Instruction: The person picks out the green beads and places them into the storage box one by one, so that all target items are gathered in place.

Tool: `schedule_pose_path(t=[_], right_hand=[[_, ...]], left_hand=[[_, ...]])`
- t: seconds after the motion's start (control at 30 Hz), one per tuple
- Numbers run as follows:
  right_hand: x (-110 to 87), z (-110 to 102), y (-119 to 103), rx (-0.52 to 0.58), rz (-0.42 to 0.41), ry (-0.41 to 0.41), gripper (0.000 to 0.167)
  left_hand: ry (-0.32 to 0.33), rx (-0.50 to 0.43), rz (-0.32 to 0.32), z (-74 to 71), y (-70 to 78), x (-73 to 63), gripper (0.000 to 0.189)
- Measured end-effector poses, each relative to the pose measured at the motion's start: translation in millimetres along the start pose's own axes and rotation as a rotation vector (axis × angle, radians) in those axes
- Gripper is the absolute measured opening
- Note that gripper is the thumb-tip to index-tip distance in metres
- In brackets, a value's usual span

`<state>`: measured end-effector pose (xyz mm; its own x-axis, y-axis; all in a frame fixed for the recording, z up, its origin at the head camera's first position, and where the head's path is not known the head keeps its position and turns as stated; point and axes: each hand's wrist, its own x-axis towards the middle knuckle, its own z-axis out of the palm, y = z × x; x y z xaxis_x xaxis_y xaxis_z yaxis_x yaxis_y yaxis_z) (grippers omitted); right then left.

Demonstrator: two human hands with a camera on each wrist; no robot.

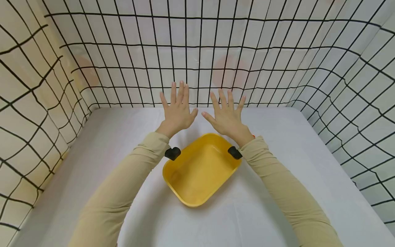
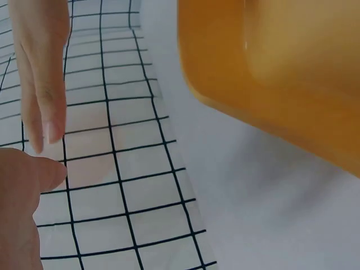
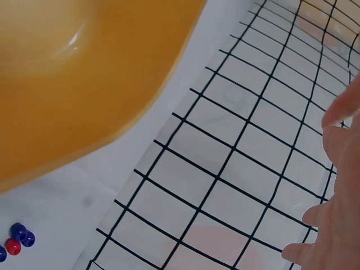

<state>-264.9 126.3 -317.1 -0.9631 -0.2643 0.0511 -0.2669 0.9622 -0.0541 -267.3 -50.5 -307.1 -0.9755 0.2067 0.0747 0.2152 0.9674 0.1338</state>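
Note:
A yellow rectangular tub (image 1: pixel 202 175) with rounded corners sits on the white surface, its inside bare in the head view. Beyond its far end my left hand (image 1: pixel 178 115) is held out palm down, fingers straight and thumb out to the side. Beside it is my right hand (image 1: pixel 227 118), fingers spread wide, its thumb tip close to the left thumb. Neither hand holds anything. In the right wrist view, small blue balls (image 3: pixel 18 231) and a red ball (image 3: pixel 13 246) lie beyond the tub's rim. The right wrist mostly hides them in the head view.
A black wire grid (image 1: pixel 191 56) stands along the back and both sides of the white-covered table (image 1: pixel 308 171). A black camera mount (image 1: pixel 172 153) at the left wrist and another black mount (image 1: pixel 235 152) at the right overlap the tub's edges.

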Motion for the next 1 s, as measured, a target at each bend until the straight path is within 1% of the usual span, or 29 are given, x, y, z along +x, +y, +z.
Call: schedule_pose_path(t=[0.17,0.3,0.37,0.43,0.47,0.5,0.53,0.57,0.63,0.7,0.73,0.77,0.8,0.87,0.93,1.0], right_hand=[[4.2,7.8,-4.4,0.030,0.001,-0.030,0.079],[6.9,9.6,-4.7,0.058,0.005,-0.038,0.079],[8.0,7.7,-1.4,0.081,0.007,-0.030,0.079],[7.6,4.0,4.2,0.125,0.012,-0.018,0.080],[7.2,2.1,8.2,0.157,0.014,-0.006,0.080],[6.3,0.0,12.7,0.192,0.015,0.003,0.081],[5.0,-2.2,17.4,0.232,0.015,0.012,0.081],[3.1,-4.1,22.5,0.275,0.013,0.016,0.081],[-0.7,-5.7,34.0,0.376,0.001,0.040,0.080],[-5.5,-5.0,46.6,0.491,-0.011,0.072,0.078],[-8.5,-3.7,53.0,0.548,-0.012,0.096,0.077],[-11.7,-2.2,59.4,0.608,-0.005,0.123,0.075],[-15.1,-0.2,65.8,0.666,0.007,0.157,0.073],[-22.9,4.4,78.2,0.769,0.052,0.227,0.068],[-31.0,9.5,89.1,0.850,0.118,0.289,0.062],[-37.5,16.1,98.5,0.893,0.183,0.341,0.057]], left_hand=[[-0.014,0.009,0.006,1.9,0.4,3.6,0.086],[-0.018,0.005,0.016,1.7,0.6,6.2,0.086],[-0.013,-0.017,0.021,0.3,-2.2,6.1,0.085],[0.007,-0.081,0.039,-2.0,-9.0,4.2,0.085],[0.028,-0.133,0.059,-2.7,-14.8,2.2,0.085],[0.050,-0.204,0.092,-3.3,-22.2,-0.9,0.084],[0.056,-0.299,0.127,-4.1,-31.3,-5.9,0.083],[0.044,-0.421,0.157,-4.5,-41.6,-13.4,0.081],[-0.002,-0.711,0.227,-1.7,-65.8,-32.3,0.075],[-0.070,-1.012,0.294,6.8,-91.1,-57.0,0.072],[-0.112,-1.140,0.317,13.5,-102.9,-70.6,0.073],[-0.152,-1.238,0.350,21.8,-113.5,-83.4,0.075],[-0.188,-1.313,0.398,31.3,-122.4,-94.6,0.078],[-0.267,-1.393,0.478,50.8,-133.6,-113.6,0.089],[-0.364,-1.383,0.530,68.7,-136.9,-124.1,0.100],[-0.461,-1.331,0.553,83.2,-134.2,-125.8,0.107]])
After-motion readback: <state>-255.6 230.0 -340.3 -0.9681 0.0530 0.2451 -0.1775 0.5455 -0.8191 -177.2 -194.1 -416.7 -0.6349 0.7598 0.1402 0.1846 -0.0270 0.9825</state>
